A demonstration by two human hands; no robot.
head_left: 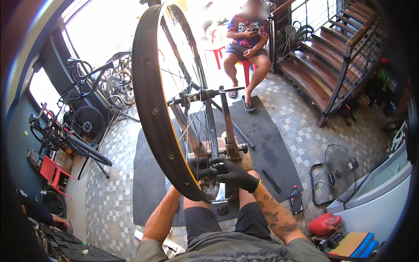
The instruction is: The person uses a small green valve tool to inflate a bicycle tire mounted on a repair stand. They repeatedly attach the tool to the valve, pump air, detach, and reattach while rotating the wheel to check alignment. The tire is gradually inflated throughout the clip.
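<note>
A black bicycle wheel rim (148, 105) with spokes, a yellow edge and a hub (192, 98) stands upright in a metal truing stand (231, 144) in front of me. My left hand (200, 168), in a black glove, is at the spokes low on the wheel, partly hidden behind the rim, its fingers curled. My right hand (231, 174), gloved in black with a yellow cuff, is beside it with bent fingers at the lower spokes. What the fingertips of either hand hold is too hidden to make out.
Under me lies a dark mat (279, 148). A person (246, 43) sits ahead on a red chair beside wooden stairs (318, 70). Bicycles (87, 126) line the left; another person's legs (56, 218) show lower left. A fan (338, 174), bottle (296, 201) and red jug (325, 223) are at right.
</note>
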